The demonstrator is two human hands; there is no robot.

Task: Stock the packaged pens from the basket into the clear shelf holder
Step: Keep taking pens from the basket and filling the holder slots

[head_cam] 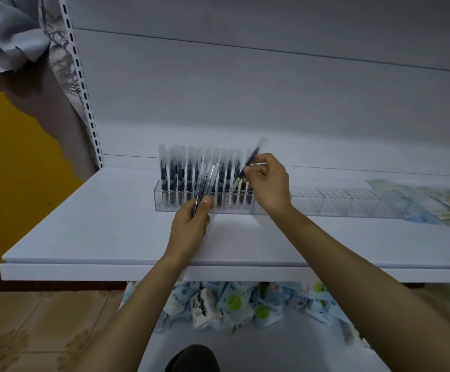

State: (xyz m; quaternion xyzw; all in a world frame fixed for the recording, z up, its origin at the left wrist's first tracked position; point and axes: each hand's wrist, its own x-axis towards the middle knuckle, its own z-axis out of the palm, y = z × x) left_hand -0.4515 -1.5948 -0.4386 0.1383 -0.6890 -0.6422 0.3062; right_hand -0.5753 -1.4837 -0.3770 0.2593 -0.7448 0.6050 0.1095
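A long clear shelf holder (326, 204) lies across the white shelf (97, 232). Its left part is filled with several upright packaged pens (181, 173); its right part shows bare compartments. My left hand (191, 224) grips a small bundle of packaged pens (207, 181) in front of the holder. My right hand (268, 181) pinches a single packaged pen (250, 162), tilted, its lower end over the holder beside the last filled slots. No basket is in view.
Flat printed packets (438, 205) lie on the shelf at the right end of the holder. Under the shelf, a pile of blue-and-green packets (234, 304) sits on a lower shelf. A slotted upright (84, 84) and draped cloth (25, 30) stand at the left.
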